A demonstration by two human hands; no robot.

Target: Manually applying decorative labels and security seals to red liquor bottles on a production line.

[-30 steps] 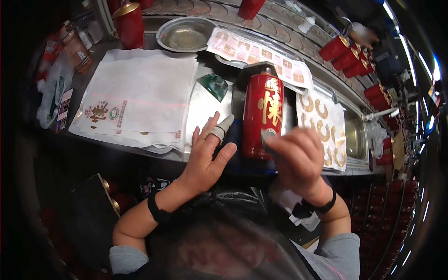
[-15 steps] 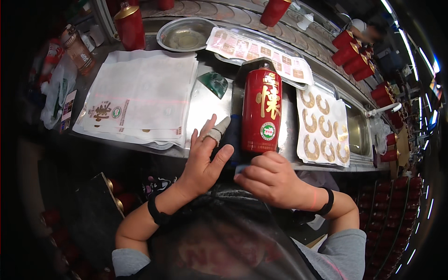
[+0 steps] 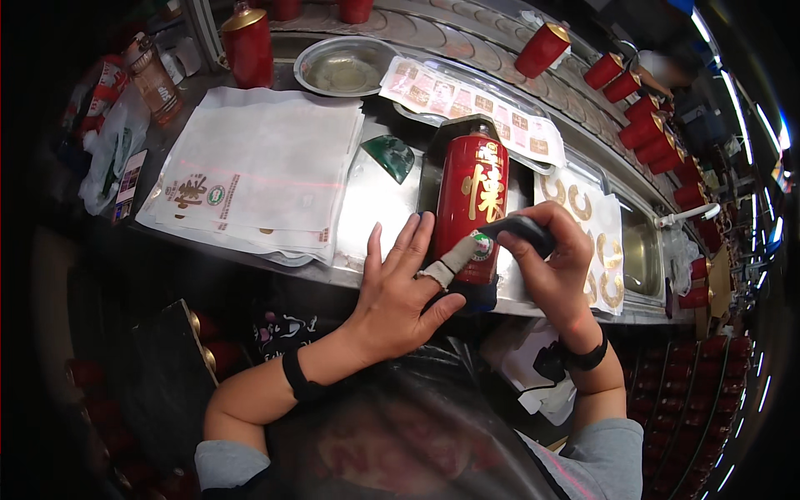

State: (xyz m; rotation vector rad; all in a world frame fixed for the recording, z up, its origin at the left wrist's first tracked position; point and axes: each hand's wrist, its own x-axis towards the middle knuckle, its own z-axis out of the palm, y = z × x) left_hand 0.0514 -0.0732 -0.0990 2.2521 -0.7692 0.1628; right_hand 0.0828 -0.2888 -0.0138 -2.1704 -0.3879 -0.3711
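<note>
A red bottle (image 3: 457, 179) with gold lettering and a round green-and-white emblem lies in a dark holder (image 3: 428, 177), its neck pointing away from me. My right hand (image 3: 560, 265) pinches a dark, flat, scraper-like piece (image 3: 530, 233) against the bottle's lower front, by the emblem. My left hand (image 3: 398, 302) is open, fingers stretched out. Its index finger, wrapped in a pale cover (image 3: 455, 260), reaches onto the bottle beside the emblem. A green, roughly triangular flat piece (image 3: 390, 158) lies on the metal worktop left of the bottle.
Printed transfer sheets (image 3: 258, 158) are stacked on the left. A sheet of gold horseshoe shapes (image 3: 610, 250) lies at right, beside a sink (image 3: 640, 250). Behind are a metal bowl (image 3: 346, 71), a smaller-print sheet (image 3: 467, 100) and a conveyor (image 3: 467, 42) with red bottles. Someone (image 3: 658, 71) works far right.
My right hand has risen from below the bottle's base to its front, bringing the dark piece onto it. My left hand has shifted right, its covered finger now at the bottle.
</note>
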